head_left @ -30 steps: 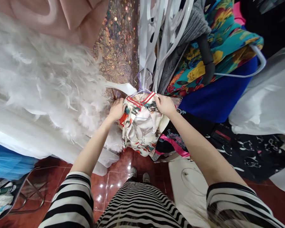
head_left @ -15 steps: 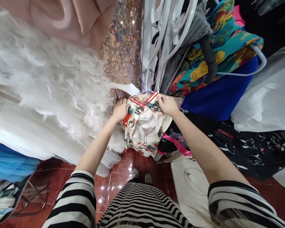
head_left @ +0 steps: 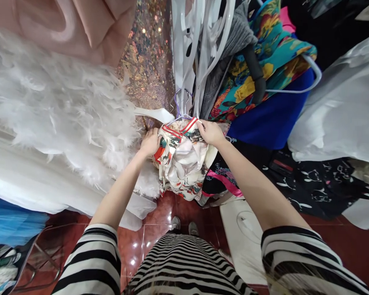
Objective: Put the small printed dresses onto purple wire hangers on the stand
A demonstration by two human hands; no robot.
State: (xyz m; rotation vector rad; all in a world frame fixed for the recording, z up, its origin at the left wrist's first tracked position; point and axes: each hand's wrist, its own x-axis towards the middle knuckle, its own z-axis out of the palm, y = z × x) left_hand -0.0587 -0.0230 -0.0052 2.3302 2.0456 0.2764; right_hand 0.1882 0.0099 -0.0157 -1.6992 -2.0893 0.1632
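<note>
In front of me hangs a cream floral garment with red-and-white striped trim at its neck. It is on a thin hanger with a metal hook; other hooks crowd beside it. My left hand is closed on the garment's left shoulder, fingers curled over the cloth and partly hidden. At the other shoulder, by the striped trim, my right hand pinches the fabric. Right behind the left shoulder a white hanger arm sticks out.
White feathered clothing fills the left, below pink fabric. Several white hangers hang above, beside a teal floral garment and blue cloth. Below lie the red tiled floor and a white board-like object.
The whole view has shifted a little, so the clothes and hangers sit farther left. Both hands keep their hold on the floral garment's shoulders.
</note>
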